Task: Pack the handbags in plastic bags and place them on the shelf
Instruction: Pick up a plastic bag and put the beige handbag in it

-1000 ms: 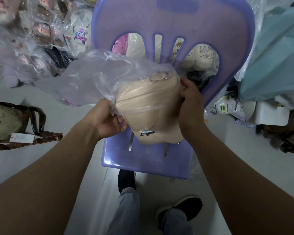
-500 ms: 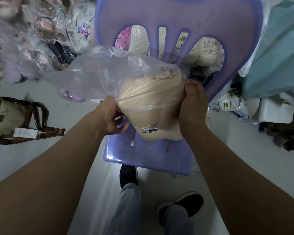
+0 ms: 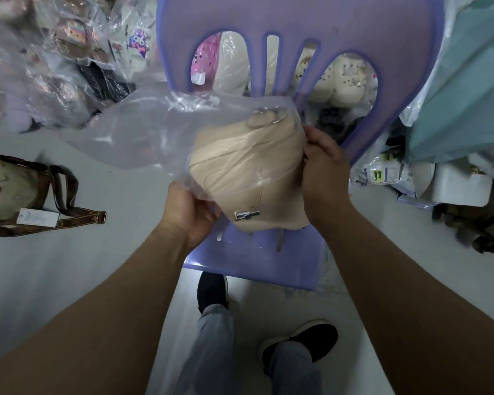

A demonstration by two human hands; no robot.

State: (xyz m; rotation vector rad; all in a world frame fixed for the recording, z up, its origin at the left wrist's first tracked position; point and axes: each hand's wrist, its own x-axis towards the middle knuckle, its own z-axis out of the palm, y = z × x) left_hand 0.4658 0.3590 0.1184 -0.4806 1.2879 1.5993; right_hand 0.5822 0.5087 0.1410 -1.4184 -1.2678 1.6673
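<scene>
A beige handbag [image 3: 265, 206] with a silver clasp stands over the seat of a purple plastic chair [image 3: 268, 252]. A clear plastic bag [image 3: 143, 135] covers the handbag's upper half and trails loose to the left. My left hand [image 3: 188, 210] grips the plastic bag's edge at the handbag's lower left. My right hand [image 3: 324, 181] grips the plastic against the handbag's right side. The handbag's lower part with the clasp is bare.
A brown and tan canvas bag [image 3: 12, 192] with a patterned strap and a white tag lies on the floor at left. Bagged goods [image 3: 69, 52] pile up at the back left, teal fabric [image 3: 468, 95] and packages at right. My feet [image 3: 297, 343] stand below the chair.
The plastic bag has slid further down over the handbag. My left hand has shifted lower along the bag's left edge, and the view has crept closer to the chair.
</scene>
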